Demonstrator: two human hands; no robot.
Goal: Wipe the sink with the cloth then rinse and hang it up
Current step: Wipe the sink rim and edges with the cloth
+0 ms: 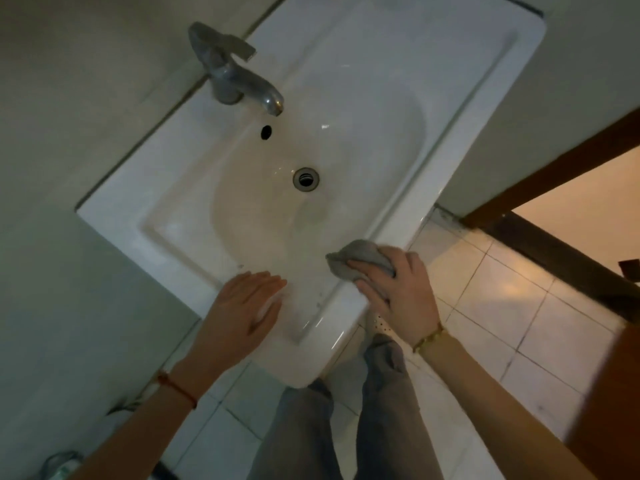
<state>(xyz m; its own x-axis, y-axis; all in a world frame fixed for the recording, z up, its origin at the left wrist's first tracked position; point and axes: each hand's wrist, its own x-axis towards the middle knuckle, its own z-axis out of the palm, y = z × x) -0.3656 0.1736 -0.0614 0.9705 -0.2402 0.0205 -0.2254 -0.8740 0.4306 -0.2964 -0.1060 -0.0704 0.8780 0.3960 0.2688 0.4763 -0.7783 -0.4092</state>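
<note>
2 hands meet the white sink [363, 98]: the left hand [242, 310] lies flat, fingers straight, at 6 o'clock on its rim, while the right hand [398, 289] grasps the bunched grey cloth [360, 256] at 4 o'clock.

Grey cloth [360, 258] on the white sink [363, 109].
I see it bunched up on the sink's near rim, basin unplugged.

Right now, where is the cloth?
In the head view the grey cloth is under the right hand, pressed on the sink front rim, lower right of the drain.
</note>
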